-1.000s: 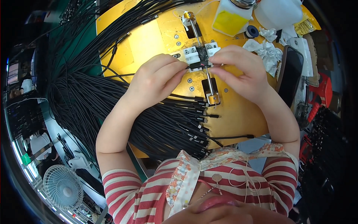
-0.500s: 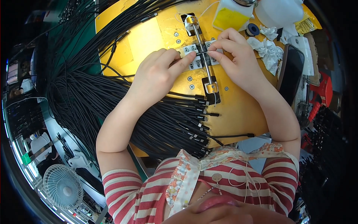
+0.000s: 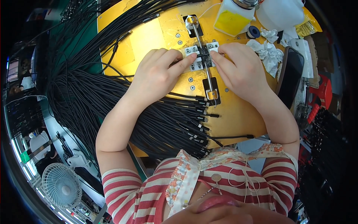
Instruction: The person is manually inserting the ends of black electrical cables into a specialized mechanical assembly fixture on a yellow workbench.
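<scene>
A metal clamping fixture [image 3: 192, 50] with two white screwed blocks and a dark middle is set in the yellow board, crossed by a shiny rod [image 3: 208, 76] with brass-coloured ends. My left hand [image 3: 158, 72] is closed in a pinch on a black cable [image 3: 202, 55] at the left block, and the cable's end lies across the dark middle. At the right block, my right hand [image 3: 240, 71] has its fingers curled together, with a fingertip by the cable's end. Whatever is between those fingers is hidden.
Many black cables [image 3: 112, 97] spread over the left side, their plugs [image 3: 201, 112] at the front of the yellow board [image 3: 242, 115]. Rightward lie crumpled tissues [image 3: 269, 52], a phone [image 3: 291, 72] and a solder spool [image 3: 253, 31]. A yellow-labelled bottle [image 3: 232, 20] stands behind.
My right hand's fingers have curled in and its fingertips have shifted slightly down and right on the right block. My left hand keeps its pinch almost in place.
</scene>
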Motion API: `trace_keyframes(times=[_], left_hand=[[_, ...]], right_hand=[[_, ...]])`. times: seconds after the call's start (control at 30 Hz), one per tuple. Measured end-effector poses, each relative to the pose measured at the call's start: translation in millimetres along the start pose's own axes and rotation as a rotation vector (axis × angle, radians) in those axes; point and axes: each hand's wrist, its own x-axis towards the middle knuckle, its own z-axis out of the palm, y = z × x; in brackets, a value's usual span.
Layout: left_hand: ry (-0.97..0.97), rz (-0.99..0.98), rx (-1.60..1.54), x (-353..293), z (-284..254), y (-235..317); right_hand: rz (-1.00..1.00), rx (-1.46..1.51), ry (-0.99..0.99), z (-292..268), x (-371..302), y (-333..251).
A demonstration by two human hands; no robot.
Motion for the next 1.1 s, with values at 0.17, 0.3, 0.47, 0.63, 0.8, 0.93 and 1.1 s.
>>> trace_keyframes(times=[0.17, 0.3, 0.47, 0.63, 0.8, 0.93, 1.1], left_hand=[[0.01, -0.006, -0.022, 1.1, -0.7, -0.3], [0.015, -0.008, -0.034, 1.5, -0.7, -2.2], [-0.005, -0.032, -0.062, -0.1, -3.8, -2.5], [-0.097, -0.422, -0.763, 4.5, -34.9, 2.0], [-0.12, -0.463, -0.048, -9.0, -61.1, -37.1], [-0.248, -0.756, 0.306, -29.8, -60.2, -77.6], [-0.305, -0.937, 0.172, -23.3, -62.4, -87.2]], right_hand=[[-0.044, -0.021, -0.027, -1.5, 0.4, 0.7], [-0.046, -0.01, -0.025, -2.0, -1.4, 1.3], [-0.033, 0.039, -0.06, -5.3, 0.8, -1.2], [-0.019, 0.04, -0.04, -9.1, 1.4, 0.6], [-0.017, 0.043, -0.052, -9.3, 2.2, 0.5], [-0.004, 0.065, -0.051, -9.0, 3.4, -1.1], [0.0, 0.071, -0.064, -9.0, 2.8, -0.5]])
